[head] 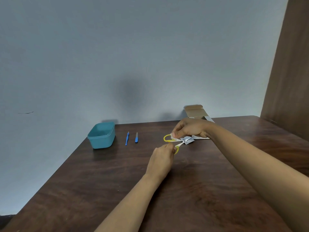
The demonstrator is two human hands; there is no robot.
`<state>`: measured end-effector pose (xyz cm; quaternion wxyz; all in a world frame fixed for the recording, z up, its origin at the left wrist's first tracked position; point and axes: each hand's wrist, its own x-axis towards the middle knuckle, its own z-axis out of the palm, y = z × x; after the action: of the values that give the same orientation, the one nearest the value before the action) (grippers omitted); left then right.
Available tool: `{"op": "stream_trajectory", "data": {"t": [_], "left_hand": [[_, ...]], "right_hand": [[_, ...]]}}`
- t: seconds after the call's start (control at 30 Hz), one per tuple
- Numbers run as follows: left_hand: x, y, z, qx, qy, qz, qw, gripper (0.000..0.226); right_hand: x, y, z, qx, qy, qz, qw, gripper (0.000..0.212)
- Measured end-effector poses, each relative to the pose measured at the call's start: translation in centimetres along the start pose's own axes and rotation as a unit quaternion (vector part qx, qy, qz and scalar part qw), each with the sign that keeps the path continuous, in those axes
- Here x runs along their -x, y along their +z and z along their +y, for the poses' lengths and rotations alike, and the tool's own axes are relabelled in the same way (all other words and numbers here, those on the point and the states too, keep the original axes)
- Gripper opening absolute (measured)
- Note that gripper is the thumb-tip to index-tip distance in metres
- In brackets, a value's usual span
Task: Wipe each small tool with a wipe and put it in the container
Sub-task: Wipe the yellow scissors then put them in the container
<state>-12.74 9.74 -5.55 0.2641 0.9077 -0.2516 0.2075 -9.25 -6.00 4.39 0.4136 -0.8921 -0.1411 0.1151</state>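
Head cam, only view I've got. The scissors (179,144) are small, w/ thin yellow finger loops and pale shanks. They're spread wide open in an X, held just above the table (117,190), right of centre and towards the far edge.

L hand (163,158): fingers curled, thumb and forefinger pinching the near loop. R hand (190,128): arched over from the right, fingertips pinching the far arm next to its loop. There's a white scrap under the thumb, wipe or wrapper, can't tell which.

The blades cross at the pivot over a torn white printed sachet (189,141). Can't tell if they touch it, or if the sachet is lying flat.

Well left of the hands, two more tools lie on the wood side by side but apart, both pointing away from me: a slim blue pick (127,139), and a file (136,137) w/ a blue handle and grey blade.

Further left, at the table's far-left corner, is the teal tub (101,139), no lid, rounded corners. Inside looks bare from this angle.

Behind the R hand is an opened cardboard box (194,112), flap up against the grey wall (133,47).
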Motion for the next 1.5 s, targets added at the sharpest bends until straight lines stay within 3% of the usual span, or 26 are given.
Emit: {"op": "stream_trajectory", "data": {"t": [0.17,0.57,0.67,0.87,1.0,1.1,1.17,1.33,1.5], "left_hand": [[0.0,0.1,-0.1,0.011,0.01,0.008,1.0,0.028],[0.2,-0.4,-0.1,0.068,-0.028,0.057,0.996,0.035],[0.2,-0.4,0.0,0.051,-0.022,0.033,0.998,0.034],[-0.1,0.1,-0.2,-0.032,0.047,-0.005,0.998,0.029],[-0.2,0.6,0.0,-0.074,0.1,0.013,0.992,0.033],[-0.2,0.8,-0.1,-0.083,0.112,0.02,0.99,0.035],[-0.2,0.8,-0.1,-0.079,0.103,0.016,0.991,0.038],[-0.1,0.9,-0.6,-0.041,0.078,0.034,0.996,0.026],[-0.2,1.1,-0.7,-0.071,0.077,0.075,0.992,0.027]], "right_hand": [[-0.3,-0.5,0.3,-0.046,0.004,-0.018,0.999,0.01],[0.2,-3.9,3.3,-0.186,-0.021,0.089,0.978,0.021],[0.2,-4.5,4.0,-0.152,0.011,0.066,0.986,0.014],[0.8,-7.1,2.8,-0.025,0.067,-0.045,0.996,0.027],[1.4,-8.2,0.6,0.07,0.091,-0.115,0.987,0.026],[1.6,-8.7,-1.4,0.172,0.121,-0.151,0.966,0.023],[1.6,-8.8,-2.5,0.234,0.142,-0.173,0.946,0.034],[1.0,-8.4,-4.2,0.306,0.186,-0.163,0.919,0.036],[0.0,-7.3,-4.8,0.414,0.241,-0.172,0.861,0.032]]}}
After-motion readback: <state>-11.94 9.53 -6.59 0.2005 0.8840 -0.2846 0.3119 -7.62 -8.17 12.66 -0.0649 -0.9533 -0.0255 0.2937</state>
